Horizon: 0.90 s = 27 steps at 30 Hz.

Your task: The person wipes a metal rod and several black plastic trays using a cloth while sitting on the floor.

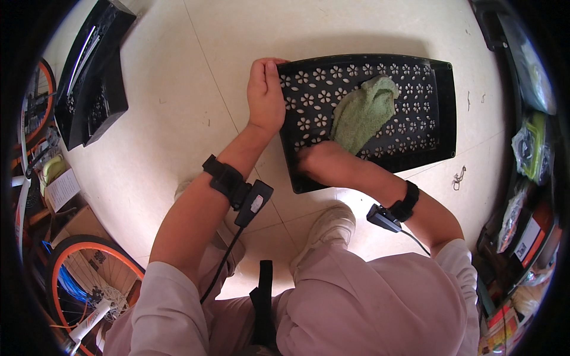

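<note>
My left hand (pixel 267 93) grips the left side wall of a black plastic tray (pixel 446 107), whose base is pierced with flower and petal shapes. Inside the tray, near its lower left corner, my right hand (pixel 327 164) is closed and slightly blurred, with one end of a green terry cloth (pixel 363 118) at it. The rest of the cloth lies bunched across the flower-pattern base. Whatever is under the right fingers is hidden.
Black plastic pieces (pixel 95 89) stand on the tiled floor (pixel 178 107) at upper left. A bicycle wheel with an orange rim (pixel 58 271) is at lower left, near a cardboard box (pixel 84 227). Shelves with plastic-wrapped goods (pixel 530 147) line the right edge. My shoe (pixel 329 222) is below the tray.
</note>
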### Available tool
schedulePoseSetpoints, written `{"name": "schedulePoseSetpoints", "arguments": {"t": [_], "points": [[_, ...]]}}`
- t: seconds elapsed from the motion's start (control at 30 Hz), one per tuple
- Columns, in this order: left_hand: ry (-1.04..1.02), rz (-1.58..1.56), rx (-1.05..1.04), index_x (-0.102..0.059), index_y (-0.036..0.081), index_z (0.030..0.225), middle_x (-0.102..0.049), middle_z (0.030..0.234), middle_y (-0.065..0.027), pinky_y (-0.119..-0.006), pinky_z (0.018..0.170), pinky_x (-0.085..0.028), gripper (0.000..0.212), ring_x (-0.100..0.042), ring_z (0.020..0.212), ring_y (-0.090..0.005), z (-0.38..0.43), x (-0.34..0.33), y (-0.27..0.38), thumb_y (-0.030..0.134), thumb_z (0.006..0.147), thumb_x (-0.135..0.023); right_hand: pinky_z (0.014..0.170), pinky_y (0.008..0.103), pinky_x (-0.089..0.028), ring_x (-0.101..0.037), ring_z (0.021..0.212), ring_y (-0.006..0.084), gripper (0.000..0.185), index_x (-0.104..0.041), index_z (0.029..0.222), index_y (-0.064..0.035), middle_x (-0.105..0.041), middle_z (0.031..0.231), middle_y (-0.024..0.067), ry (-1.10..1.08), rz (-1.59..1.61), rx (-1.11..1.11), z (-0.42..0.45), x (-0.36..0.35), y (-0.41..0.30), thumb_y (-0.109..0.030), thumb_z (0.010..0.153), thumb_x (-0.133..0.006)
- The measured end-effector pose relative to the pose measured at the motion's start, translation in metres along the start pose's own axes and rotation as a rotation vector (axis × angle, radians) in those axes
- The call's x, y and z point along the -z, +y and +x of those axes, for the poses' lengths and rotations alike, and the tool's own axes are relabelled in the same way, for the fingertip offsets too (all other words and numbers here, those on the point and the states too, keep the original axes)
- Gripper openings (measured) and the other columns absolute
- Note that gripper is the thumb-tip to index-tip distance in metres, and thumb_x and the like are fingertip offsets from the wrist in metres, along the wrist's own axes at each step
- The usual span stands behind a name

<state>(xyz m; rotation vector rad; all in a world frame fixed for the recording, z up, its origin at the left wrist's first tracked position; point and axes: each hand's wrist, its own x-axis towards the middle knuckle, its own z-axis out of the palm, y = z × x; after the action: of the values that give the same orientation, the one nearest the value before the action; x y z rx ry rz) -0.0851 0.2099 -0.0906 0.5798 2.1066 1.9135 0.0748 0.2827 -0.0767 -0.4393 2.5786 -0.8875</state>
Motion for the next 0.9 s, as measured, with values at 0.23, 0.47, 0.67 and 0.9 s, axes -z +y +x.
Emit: {"name": "schedulePoseSetpoints", "arguments": {"t": [0.23,0.47,0.67,0.9], "points": [[0.012,-0.045,0.008,-0.054,0.000,0.095,-0.061,0.091,-0.0090,-0.028,0.081,-0.044,0.024,-0.055,0.085,-0.0162,0.000,-0.001,-0.002,0.018,0.100,-0.038,0.064,0.0391,-0.052,-0.064,0.074,0.0304,0.010,-0.067,0.078,-0.0087,-0.063,0.078,0.0108,0.112,0.048,-0.210,0.001,0.003,-0.012,-0.011,0.070,-0.063],[0.017,-0.031,-0.008,-0.054,0.001,0.095,-0.060,0.090,-0.0087,-0.029,0.080,-0.044,0.024,-0.055,0.084,-0.0162,0.000,0.001,-0.004,0.017,0.100,-0.038,0.064,0.0409,-0.053,-0.064,0.075,0.0307,0.008,-0.067,0.077,-0.0090,-0.065,0.082,0.0107,-0.006,0.011,-0.016,0.003,0.005,-0.005,-0.013,0.072,-0.061],[0.008,0.001,-0.026,-0.054,0.001,0.096,-0.061,0.091,-0.0088,-0.029,0.081,-0.044,0.024,-0.055,0.085,-0.0164,0.000,0.001,0.000,0.017,0.100,-0.038,0.066,0.0397,-0.052,-0.063,0.075,0.0298,0.014,-0.069,0.083,-0.0099,-0.064,0.081,0.0091,-0.055,0.107,-0.130,-0.005,0.011,0.002,-0.011,0.071,-0.063],[0.009,-0.024,-0.002,-0.054,0.000,0.096,-0.061,0.091,-0.0092,-0.028,0.081,-0.044,0.023,-0.055,0.085,-0.0165,-0.001,-0.001,-0.002,0.017,0.100,-0.038,0.067,0.0404,-0.051,-0.063,0.077,0.0294,0.015,-0.069,0.085,-0.0105,-0.065,0.084,0.0089,0.121,0.069,-0.237,0.004,-0.004,-0.014,-0.011,0.071,-0.062]]}}
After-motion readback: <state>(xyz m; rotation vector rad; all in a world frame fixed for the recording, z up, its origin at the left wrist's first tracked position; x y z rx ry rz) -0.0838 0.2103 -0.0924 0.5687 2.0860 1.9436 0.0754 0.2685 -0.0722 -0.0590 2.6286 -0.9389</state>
